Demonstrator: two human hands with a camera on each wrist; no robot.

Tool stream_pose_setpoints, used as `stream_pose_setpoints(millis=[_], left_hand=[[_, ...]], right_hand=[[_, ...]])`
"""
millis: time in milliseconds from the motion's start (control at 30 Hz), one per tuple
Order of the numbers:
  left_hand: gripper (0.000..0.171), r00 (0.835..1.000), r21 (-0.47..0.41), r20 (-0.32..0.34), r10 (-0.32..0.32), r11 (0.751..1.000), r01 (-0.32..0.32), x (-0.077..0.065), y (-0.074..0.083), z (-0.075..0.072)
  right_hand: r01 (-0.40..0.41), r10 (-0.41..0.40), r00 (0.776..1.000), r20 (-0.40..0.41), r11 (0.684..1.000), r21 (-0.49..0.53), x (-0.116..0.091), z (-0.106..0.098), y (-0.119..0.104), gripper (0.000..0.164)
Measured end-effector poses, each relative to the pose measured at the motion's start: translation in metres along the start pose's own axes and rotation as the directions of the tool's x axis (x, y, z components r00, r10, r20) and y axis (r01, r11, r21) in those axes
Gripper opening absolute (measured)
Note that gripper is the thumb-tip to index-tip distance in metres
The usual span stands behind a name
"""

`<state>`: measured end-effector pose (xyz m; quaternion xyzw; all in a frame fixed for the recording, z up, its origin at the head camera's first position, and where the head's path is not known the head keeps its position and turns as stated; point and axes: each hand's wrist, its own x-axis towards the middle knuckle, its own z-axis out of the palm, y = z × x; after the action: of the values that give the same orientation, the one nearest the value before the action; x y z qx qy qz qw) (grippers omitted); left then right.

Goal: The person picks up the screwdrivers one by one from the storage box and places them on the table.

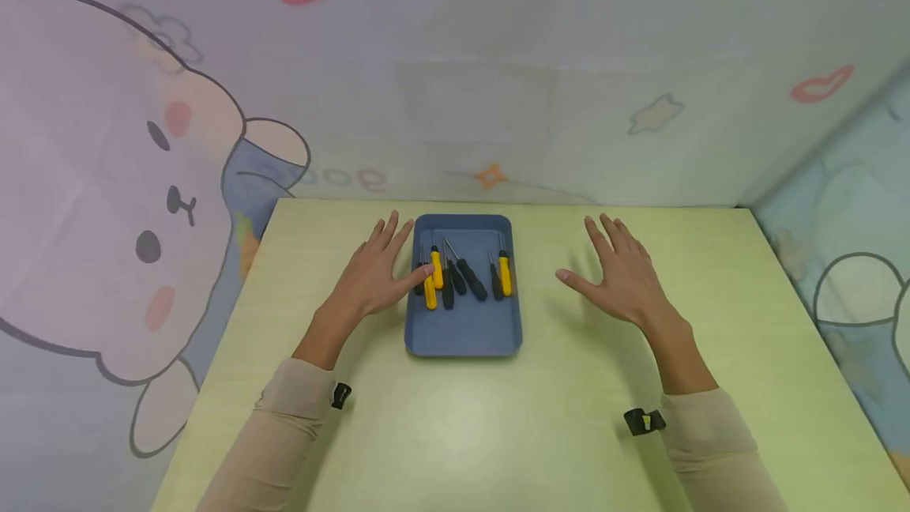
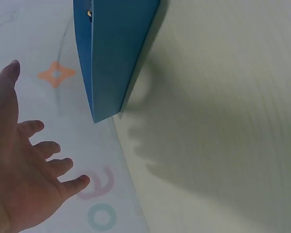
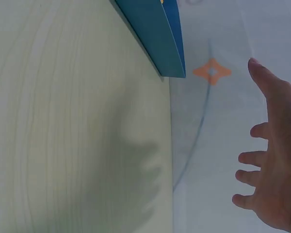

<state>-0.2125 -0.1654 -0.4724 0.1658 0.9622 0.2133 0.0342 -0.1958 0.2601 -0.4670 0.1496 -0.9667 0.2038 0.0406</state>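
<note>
A blue rectangular tray (image 1: 464, 334) stands on the table, with several screwdrivers lying inside its far half. Some have yellow handles, such as the yellow screwdriver (image 1: 505, 275) by the right wall; others are black, like the black screwdriver (image 1: 471, 279) lying slantwise in the middle. My left hand (image 1: 373, 271) hovers at the tray's left side, fingers spread, its thumb overlapping the yellow handles in the head view. To the right of the tray, my right hand (image 1: 622, 275) is held above the table, fingers extended, holding nothing. Both wrist views show the tray's outer wall (image 2: 119, 53) beside an empty palm.
The pale wood-grain table (image 1: 462, 433) ends at a far edge against a printed cloth backdrop (image 1: 469, 85) with a cartoon bear and hearts. A black wrist strap piece (image 1: 644, 421) hangs at the right sleeve, another strap piece (image 1: 341, 395) at the left.
</note>
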Motion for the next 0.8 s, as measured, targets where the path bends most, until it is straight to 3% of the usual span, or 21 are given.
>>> stream_pose_setpoints(millis=[167, 367, 533, 800], left_hand=[[0.097, 0.999, -0.120, 0.033, -0.023, 0.992, 0.027, 0.000, -0.002, 0.005], [0.095, 0.999, -0.299, 0.043, -0.027, 0.954, 0.039, -0.001, -0.004, 0.013], [0.095, 0.999, -0.373, 0.005, -0.041, 0.927, 0.040, 0.002, -0.008, 0.023], [0.092, 0.990, -0.456, -0.085, -0.113, 0.888, 0.062, 0.002, -0.013, 0.035]], right_hand=[[0.019, -0.019, 1.000, 0.000, 1.000, 0.015, 0.003, 0.004, 0.001, 0.101], [0.042, -0.042, 0.999, -0.003, 0.998, 0.054, 0.006, 0.009, 0.000, 0.100], [0.051, -0.051, 0.999, -0.003, 0.993, 0.105, 0.009, 0.016, -0.004, 0.100], [0.032, -0.039, 0.999, 0.030, 0.982, 0.187, 0.013, 0.025, -0.016, 0.109]])
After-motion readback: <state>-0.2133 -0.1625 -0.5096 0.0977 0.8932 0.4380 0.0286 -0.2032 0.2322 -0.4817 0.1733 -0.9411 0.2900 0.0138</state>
